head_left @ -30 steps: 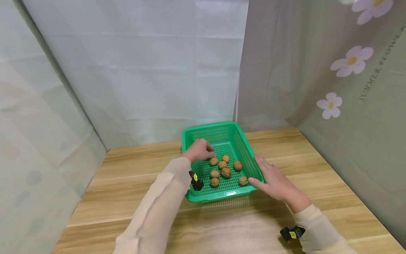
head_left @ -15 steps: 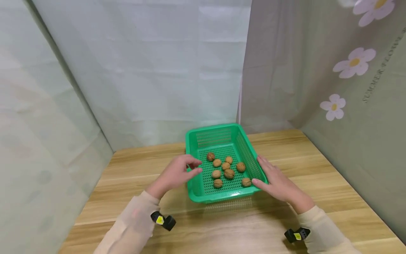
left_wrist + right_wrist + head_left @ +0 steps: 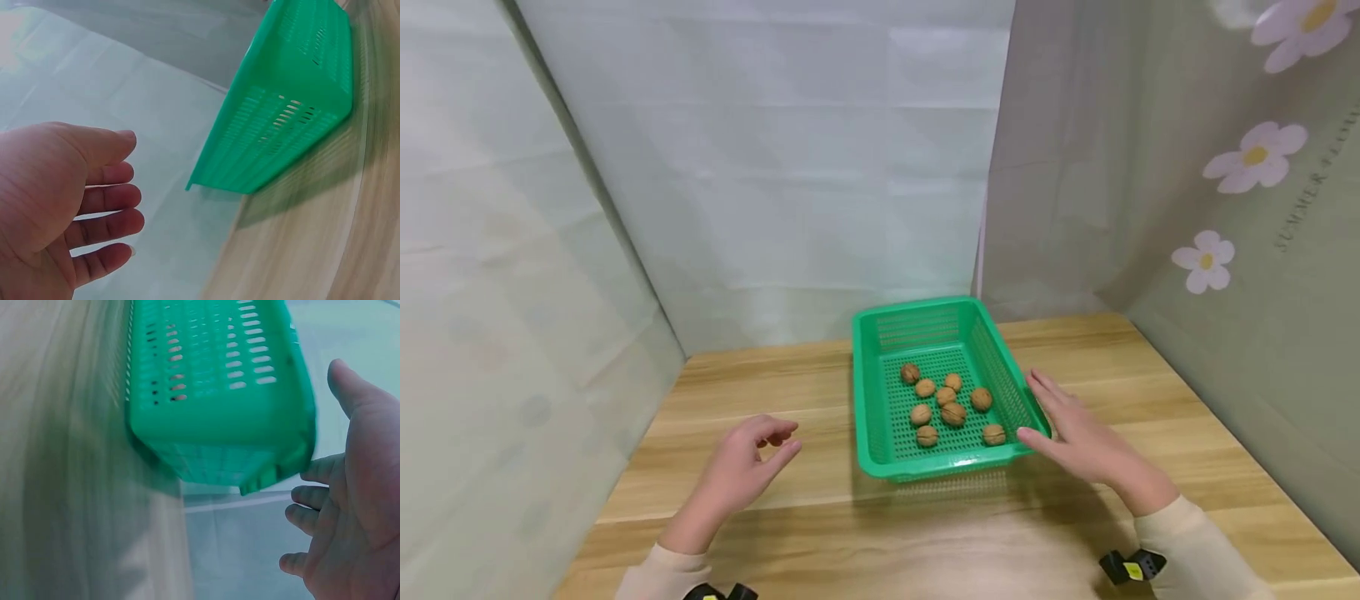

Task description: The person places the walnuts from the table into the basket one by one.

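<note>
Head view: green basket [image 3: 943, 396] holding eight walnuts [image 3: 954, 413] sits mid-desk [image 3: 820, 508]. Left hand [image 3: 741, 471] hovers apart, fingers loosely curled, empty. Right hand [image 3: 1078, 437], fingers straight, just beside basket's right wall.

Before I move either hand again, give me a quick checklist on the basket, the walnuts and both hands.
1. Green basket flat on the wooden table: ok.
2. Walnuts all inside the basket, eight counted, none seen on the table: ok.
3. Left hand empty, fingers loosely curled, apart from the basket's left wall: ok.
4. Right hand open beside the basket's right rim; fingertips touching the rim or just off it: cannot tell.
5. Any grip on the basket: not ok, neither hand holds it.
6. Wrist views sharp enough to judge contact: not ok, both are motion-blurred.
</note>
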`<state>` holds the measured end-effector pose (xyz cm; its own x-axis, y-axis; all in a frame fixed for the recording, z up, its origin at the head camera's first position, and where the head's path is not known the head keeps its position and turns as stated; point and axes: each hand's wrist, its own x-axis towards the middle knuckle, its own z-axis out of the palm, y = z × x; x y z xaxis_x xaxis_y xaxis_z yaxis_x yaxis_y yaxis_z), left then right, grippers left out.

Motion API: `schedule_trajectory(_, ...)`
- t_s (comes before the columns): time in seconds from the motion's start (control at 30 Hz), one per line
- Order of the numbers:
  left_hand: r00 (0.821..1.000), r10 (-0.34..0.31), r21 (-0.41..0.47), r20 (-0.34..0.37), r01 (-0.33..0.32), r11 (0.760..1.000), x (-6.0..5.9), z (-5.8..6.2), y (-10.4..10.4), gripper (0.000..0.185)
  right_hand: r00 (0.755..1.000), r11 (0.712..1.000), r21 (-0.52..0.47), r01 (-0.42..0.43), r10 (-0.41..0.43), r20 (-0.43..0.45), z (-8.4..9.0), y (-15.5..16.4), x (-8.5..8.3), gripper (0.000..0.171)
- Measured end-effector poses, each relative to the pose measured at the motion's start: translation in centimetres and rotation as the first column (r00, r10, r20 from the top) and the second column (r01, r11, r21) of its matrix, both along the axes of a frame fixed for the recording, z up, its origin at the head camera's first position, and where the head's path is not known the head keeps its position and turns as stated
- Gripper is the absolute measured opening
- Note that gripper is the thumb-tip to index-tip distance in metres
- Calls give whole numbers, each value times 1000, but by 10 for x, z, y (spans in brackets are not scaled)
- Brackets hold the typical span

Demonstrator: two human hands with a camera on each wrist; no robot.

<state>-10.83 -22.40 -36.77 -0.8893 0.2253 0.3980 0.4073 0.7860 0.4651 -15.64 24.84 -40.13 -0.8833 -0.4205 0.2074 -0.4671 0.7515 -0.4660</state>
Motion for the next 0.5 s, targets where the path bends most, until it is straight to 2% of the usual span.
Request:
schedule_trajectory(0.13,998,32,-24,-51,-33,999,8,3,-4,21,1000,1000,9,-3,3,-16,8,12,3,85)
schedule_trajectory(0.27,991,58,-89,-120,-69,994,13,1,-11,28,1000,1000,23,-7,8,-28,14,26,6,87)
schedule_trajectory(0.4,979,51,-191,-199,-89,978,16,-6,-22,54,998,998,64,4,0,-57,14,45,4,91)
schedule_trajectory(0.5,975,59,-292,-213,-121,949,18,-13,-33,80,995,992,125,20,-7,-98,10,59,1,95)
